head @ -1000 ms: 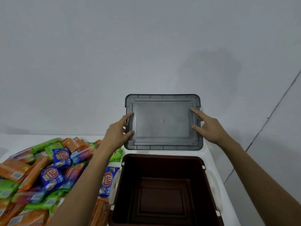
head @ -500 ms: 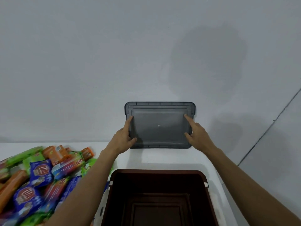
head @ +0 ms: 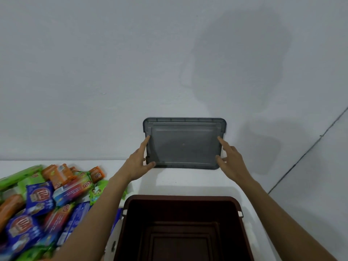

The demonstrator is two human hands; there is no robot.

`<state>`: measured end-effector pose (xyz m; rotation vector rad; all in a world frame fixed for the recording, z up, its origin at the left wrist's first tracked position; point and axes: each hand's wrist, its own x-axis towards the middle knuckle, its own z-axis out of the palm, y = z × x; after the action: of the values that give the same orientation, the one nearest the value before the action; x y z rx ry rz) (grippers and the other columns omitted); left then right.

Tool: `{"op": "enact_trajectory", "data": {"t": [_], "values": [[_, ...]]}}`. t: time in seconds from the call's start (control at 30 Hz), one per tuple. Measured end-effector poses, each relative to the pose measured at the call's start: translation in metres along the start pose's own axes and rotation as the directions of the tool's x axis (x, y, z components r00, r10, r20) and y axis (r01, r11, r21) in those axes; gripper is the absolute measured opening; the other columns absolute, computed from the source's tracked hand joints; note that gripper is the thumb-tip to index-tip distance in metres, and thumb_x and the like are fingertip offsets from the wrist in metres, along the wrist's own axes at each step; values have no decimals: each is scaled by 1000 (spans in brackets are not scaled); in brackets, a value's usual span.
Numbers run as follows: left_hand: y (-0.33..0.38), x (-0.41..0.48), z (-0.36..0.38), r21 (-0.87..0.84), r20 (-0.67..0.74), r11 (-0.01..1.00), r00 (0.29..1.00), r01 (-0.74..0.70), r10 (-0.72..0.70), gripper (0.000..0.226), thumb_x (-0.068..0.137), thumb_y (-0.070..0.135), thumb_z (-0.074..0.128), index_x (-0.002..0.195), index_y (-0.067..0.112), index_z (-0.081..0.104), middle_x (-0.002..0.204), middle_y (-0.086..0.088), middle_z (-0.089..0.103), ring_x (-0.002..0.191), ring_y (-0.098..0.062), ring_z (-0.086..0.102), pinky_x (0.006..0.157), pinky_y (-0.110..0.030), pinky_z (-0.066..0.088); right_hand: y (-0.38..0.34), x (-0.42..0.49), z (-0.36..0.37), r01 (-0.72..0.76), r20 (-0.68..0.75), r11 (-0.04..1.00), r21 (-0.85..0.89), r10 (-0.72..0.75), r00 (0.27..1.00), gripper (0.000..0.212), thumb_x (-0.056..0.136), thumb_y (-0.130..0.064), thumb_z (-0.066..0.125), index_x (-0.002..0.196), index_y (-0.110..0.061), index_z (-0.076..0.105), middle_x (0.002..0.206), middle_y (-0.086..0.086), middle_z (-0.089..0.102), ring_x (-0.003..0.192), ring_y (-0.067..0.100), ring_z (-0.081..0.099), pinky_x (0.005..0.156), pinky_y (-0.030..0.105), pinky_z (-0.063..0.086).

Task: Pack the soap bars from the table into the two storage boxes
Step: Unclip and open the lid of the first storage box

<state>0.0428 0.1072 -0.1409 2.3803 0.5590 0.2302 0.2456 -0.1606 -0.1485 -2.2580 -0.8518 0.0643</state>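
Note:
A grey translucent lid (head: 183,146) stands upright at the back of the white table (head: 188,180), against the wall. My left hand (head: 138,162) holds its left edge, index finger along the side and thumb at the lower corner. My right hand (head: 230,161) holds the right edge between index finger and thumb. In front of the lid an open, empty brown storage box (head: 180,199) stands near me. A pile of wrapped soap bars (head: 37,200) in orange, green and blue lies at the left. A second box is not in view.
A plain grey wall (head: 113,72) rises right behind the table. The table's right edge runs just past the brown box, with floor (head: 320,185) beyond it. A strip of bare tabletop lies between the lid and the box.
Both hands have carried the lid away from me, from just above the box to the back of the table by the wall. The box and soap pile stayed put.

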Motion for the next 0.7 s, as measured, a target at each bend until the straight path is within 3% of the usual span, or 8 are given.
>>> {"op": "enact_trajectory", "data": {"t": [0.13, 0.23, 0.3, 0.4, 0.43, 0.53, 0.6, 0.7], "values": [[2, -44, -9, -65, -114, 998, 993, 23, -30, 89, 90, 38, 63, 150, 44, -2, 153, -6, 35, 114, -22, 61, 94, -33, 45, -11, -37, -18, -37, 13, 999, 28, 36, 999, 61, 95, -21, 59, 149, -29, 31, 126, 12, 56, 78, 12, 61, 79, 22, 41], [1, -87, -10, -80, -106, 996, 993, 40, -48, 83, 89, 43, 62, 151, 45, 6, 150, -2, 39, 115, -16, 59, 94, -34, 48, -22, -73, -32, -79, 63, 994, 74, 74, 995, 55, 95, -32, 57, 146, -32, 35, 127, 4, 57, 83, 5, 60, 80, 20, 40], [3, -114, -8, -83, -126, 996, 991, 42, -52, 80, 88, 45, 61, 150, 43, 12, 149, -1, 41, 117, -13, 56, 95, -33, 48, -34, -98, -42, -128, 111, 982, 141, 113, 987, 57, 95, -39, 54, 147, -35, 33, 129, 0, 55, 94, 10, 59, 80, 20, 41], [13, -152, -2, -55, -144, 998, 989, 14, -21, 74, 89, 45, 59, 150, 38, 17, 150, 3, 37, 126, -8, 43, 92, -7, 37, -51, -136, -49, -121, 119, 981, 153, 103, 987, 63, 92, -46, 51, 150, -34, 29, 142, -3, 47, 117, 13, 53, 93, 25, 44], [17, -163, 1, -27, -147, 1000, 989, 1, -5, 73, 90, 46, 58, 150, 38, 17, 152, 5, 33, 132, -7, 36, 97, -7, 32, -54, -150, -49, -96, 118, 986, 133, 81, 990, 66, 91, -49, 49, 150, -33, 27, 147, -5, 42, 127, 13, 47, 100, 25, 42], [25, -189, 10, 67, -160, 997, 986, -37, 47, 73, 89, 58, 51, 150, 38, 17, 157, 3, 25, 144, -14, 22, 114, -29, 23, -63, -187, -46, -44, 177, 999, -7, 45, 983, 71, 88, -59, 40, 152, -37, 17, 160, -9, 19, 147, 10, 19, 114, 20, 22], [28, -203, 17, 123, -145, 992, 988, -36, 54, 75, 87, 63, 42, 152, 34, 18, 158, 0, 22, 144, -19, 22, 115, -36, 23, -66, -208, -42, -41, 223, 995, -92, 61, 973, 73, 87, -67, 33, 152, -41, 9, 162, -12, 3, 149, 8, 3, 117, 30, 12], [33, -223, 25, 197, -129, 980, 990, -31, 57, 79, 85, 69, 32, 153, 33, 15, 161, 1, 14, 146, -22, 17, 117, -42, 22, -72, -234, -36, -13, 241, 984, -180, 56, 969, 78, 84, -71, 24, 153, -41, 4, 162, -12, -12, 149, 10, -11, 116, 30, 5]]}}
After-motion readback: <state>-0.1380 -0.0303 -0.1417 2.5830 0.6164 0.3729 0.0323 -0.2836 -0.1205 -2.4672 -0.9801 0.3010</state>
